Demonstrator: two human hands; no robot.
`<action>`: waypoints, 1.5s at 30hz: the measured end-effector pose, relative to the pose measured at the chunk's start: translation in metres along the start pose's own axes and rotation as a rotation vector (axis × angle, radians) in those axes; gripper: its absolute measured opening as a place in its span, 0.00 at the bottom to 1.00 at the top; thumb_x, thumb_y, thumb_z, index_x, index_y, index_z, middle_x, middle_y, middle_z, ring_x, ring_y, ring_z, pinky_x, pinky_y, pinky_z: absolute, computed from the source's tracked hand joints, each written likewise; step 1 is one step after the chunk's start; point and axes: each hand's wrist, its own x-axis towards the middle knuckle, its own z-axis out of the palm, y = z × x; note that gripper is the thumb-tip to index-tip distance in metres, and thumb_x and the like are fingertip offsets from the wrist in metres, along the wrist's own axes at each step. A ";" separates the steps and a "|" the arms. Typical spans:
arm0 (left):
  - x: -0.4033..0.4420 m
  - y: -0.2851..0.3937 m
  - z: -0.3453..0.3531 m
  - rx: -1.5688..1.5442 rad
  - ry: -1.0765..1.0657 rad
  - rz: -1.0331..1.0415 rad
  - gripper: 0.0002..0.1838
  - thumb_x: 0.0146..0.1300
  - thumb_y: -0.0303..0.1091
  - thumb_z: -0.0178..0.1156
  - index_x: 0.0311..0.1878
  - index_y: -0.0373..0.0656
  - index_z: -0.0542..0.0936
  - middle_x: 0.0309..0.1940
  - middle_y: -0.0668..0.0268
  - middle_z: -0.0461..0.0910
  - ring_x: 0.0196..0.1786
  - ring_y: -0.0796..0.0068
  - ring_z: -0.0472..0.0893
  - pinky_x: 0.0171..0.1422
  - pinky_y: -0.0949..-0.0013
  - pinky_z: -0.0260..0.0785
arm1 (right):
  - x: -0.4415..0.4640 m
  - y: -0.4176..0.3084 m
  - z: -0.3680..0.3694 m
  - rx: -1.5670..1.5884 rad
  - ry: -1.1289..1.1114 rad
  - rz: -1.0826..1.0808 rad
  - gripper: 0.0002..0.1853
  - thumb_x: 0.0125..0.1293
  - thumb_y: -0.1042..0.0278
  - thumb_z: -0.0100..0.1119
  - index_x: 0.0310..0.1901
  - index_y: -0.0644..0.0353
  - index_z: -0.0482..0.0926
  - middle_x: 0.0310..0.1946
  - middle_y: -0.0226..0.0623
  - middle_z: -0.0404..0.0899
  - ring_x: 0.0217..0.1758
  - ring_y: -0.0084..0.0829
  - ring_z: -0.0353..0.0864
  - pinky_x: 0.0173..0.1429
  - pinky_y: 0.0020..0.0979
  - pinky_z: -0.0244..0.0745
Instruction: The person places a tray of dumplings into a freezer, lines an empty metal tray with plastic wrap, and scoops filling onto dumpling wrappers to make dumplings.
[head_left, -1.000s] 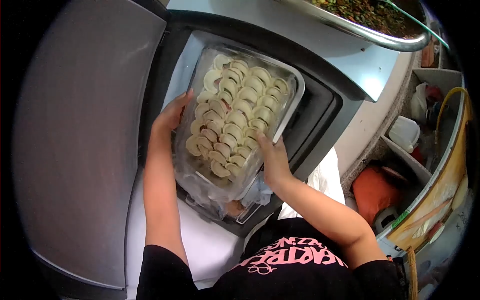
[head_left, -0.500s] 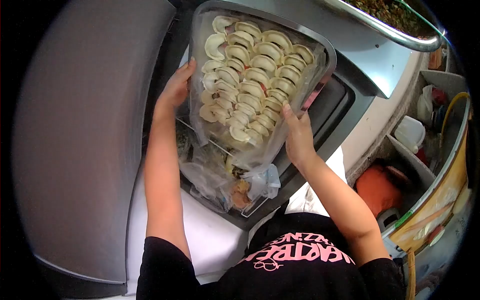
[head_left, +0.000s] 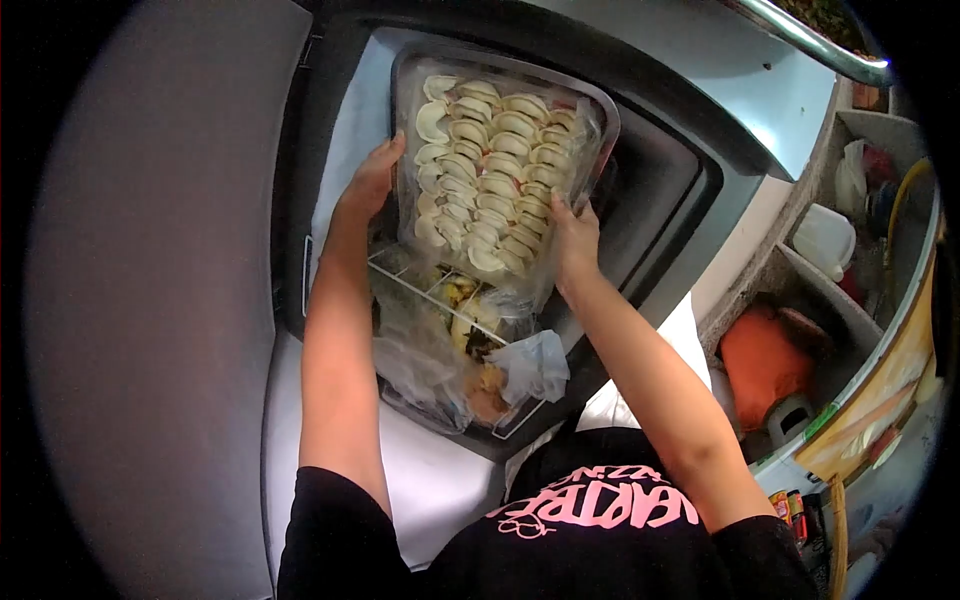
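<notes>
Between my two hands is a metal tray lined with clear plastic. Rows of pale folded dumplings lie on it. My left hand grips the tray's left edge, fingers closed on it. At the lower right, my right hand holds the edge and the plastic, its thumb on top. The tray is inside the opening of a chest freezer, above its dark interior. Just below the tray, a white wire basket holds plastic bags of food; the tray hides part of it.
The large grey freezer lid stands at the left. A metal-rimmed container sits at the top right. Concrete compartments to the right hold a white plastic container and an orange item.
The tray has gone down and away from me into the freezer, both hands still on it, and looks smaller. More of the wire basket shows below it.
</notes>
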 end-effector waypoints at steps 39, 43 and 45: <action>0.172 -0.178 0.005 0.864 0.138 -0.149 0.24 0.60 0.46 0.53 0.50 0.34 0.75 0.44 0.46 0.78 0.48 0.51 0.78 0.52 0.57 0.70 | 0.166 0.165 -0.053 -0.701 0.805 -0.013 0.26 0.63 0.58 0.55 0.57 0.66 0.67 0.55 0.53 0.72 0.57 0.45 0.73 0.60 0.39 0.68; 0.184 -0.203 -0.010 0.645 0.137 -0.133 0.23 0.54 0.43 0.60 0.46 0.32 0.76 0.45 0.45 0.78 0.49 0.50 0.78 0.53 0.58 0.70 | 0.160 0.154 -0.048 -0.701 0.810 0.003 0.22 0.64 0.61 0.54 0.54 0.66 0.71 0.54 0.53 0.73 0.55 0.43 0.75 0.57 0.38 0.70; 0.171 -0.189 -0.002 0.856 0.153 -0.130 0.22 0.52 0.39 0.61 0.46 0.33 0.76 0.45 0.45 0.77 0.50 0.50 0.77 0.54 0.58 0.69 | 0.150 0.140 -0.045 -0.820 0.754 0.085 0.22 0.62 0.61 0.56 0.54 0.66 0.70 0.53 0.53 0.74 0.56 0.44 0.75 0.58 0.39 0.70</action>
